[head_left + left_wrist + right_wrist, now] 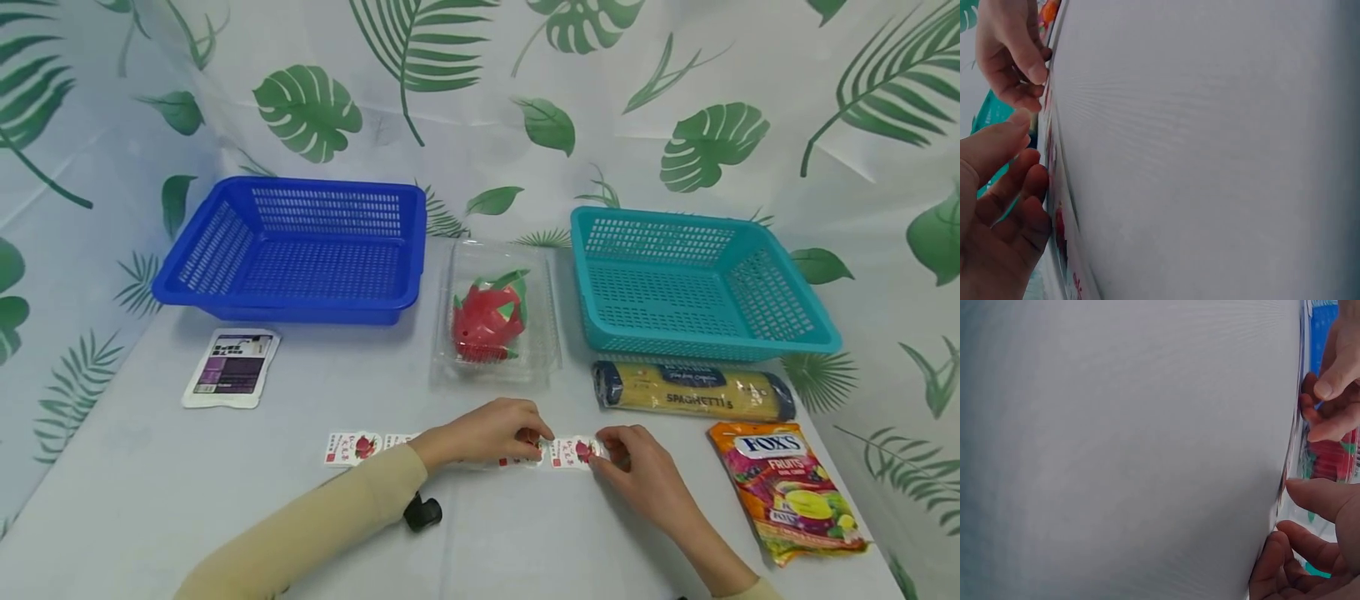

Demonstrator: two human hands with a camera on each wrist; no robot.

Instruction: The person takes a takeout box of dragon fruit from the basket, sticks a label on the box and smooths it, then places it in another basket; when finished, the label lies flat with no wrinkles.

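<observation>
A strip of white stickers (pixel 573 452) printed with red dragon fruit lies along the table, partly hidden by my left hand. My right hand (pixel 648 475) holds its right end, the thumb and a finger at the corners of the last sticker. Over the strip, just left of that sticker, is my left hand (pixel 491 429). Its fingers are bent, and in the left wrist view its thumb (pixel 1007 134) stands off the paper. Behind the hands, a clear plastic box (pixel 540 350) contains a red and green dragon fruit (pixel 487 318).
A blue basket (pixel 322 310) stands back left and a teal basket (pixel 697 343) back right. Before them lie a white and purple packet (pixel 230 368), a spaghetti pack (pixel 693 392) and a Fox's candy bag (pixel 787 492). Something black (pixel 422 513) is by the left sleeve.
</observation>
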